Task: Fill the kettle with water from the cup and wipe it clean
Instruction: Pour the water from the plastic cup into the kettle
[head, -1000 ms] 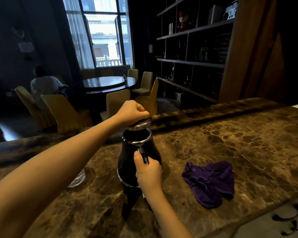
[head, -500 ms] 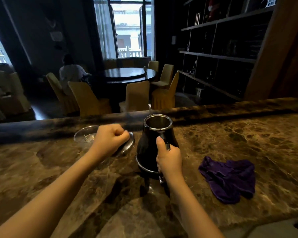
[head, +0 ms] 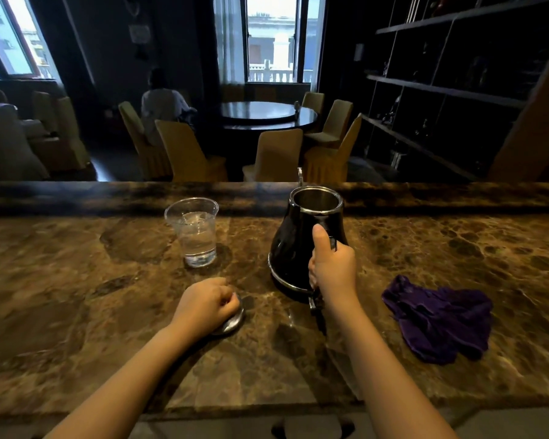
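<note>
Scene: a brown marble counter (head: 425,248) is seen from above, with a dim dining room beyond it.
Kettle: a black kettle (head: 298,245) with a chrome rim is stood upright just right of centre, its mouth uncovered, presumably so that water can be poured in.
Kettle contents: a bare metal inside is shown; whether any water lies in it cannot be told.
Right hand: the right hand (head: 333,269) is wrapped round the kettle's handle at the kettle's 5 o'clock, thumb laid up along it, seemingly to steady the kettle.
Lid: a round metal lid (head: 233,321) is laid on the counter at 7 o'clock from the kettle, out of the pouring path.
Left hand: the left hand (head: 203,307) is curled over the lid with fingers bent; a firm grip or mere resting cannot be told.
Cup: a clear plastic cup (head: 193,231) is stood at 9 o'clock from the kettle, apart from it and untouched.
Cup contents: clear water, roughly two-thirds full.
Cloth: a crumpled purple cloth (head: 441,318) is left at 4 o'clock from the kettle, within reach for the wiping.
Judged progress: pouring not yet begun.
</note>
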